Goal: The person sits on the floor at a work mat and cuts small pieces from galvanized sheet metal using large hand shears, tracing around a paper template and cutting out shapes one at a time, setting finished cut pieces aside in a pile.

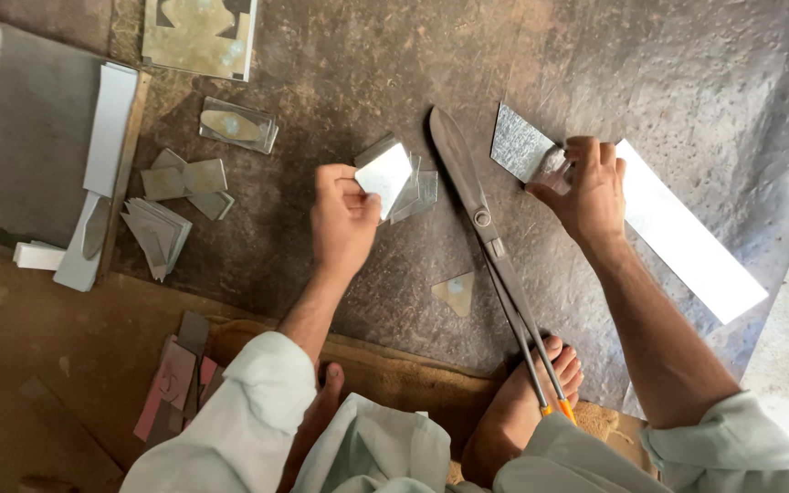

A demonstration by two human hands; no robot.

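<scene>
On the dark mottled metal sheet [687, 82] that serves as work surface, centre: one left hand [342, 219], thumb and fingers pinched shut on a small square metal piece [383, 172], held just above a fanned stack of like pieces [417, 190]. Right of centre: one right hand [588, 190], fingers curled and closed on a speckled metal offcut [520, 144], pressing it near the end of a long pale metal strip [687, 237] that runs toward the sheet's right edge. Between the hands: one pair of long tin snips [486, 228], blades lying toward the far edge, orange-tipped handles resting on a bare foot [527, 402] at the near edge. Left part of the sheet: loose cut pieces in small heaps [162, 228]; one triangular scrap [455, 292] near the snips. Risks, as judged: bare fingers on raw cut edges could be nicked if a piece slips; the snips' handles could roll off the foot. Pose: both forearms extended forward, wrists bent downward, left elbow tucked in, right arm angled inward.
</scene>
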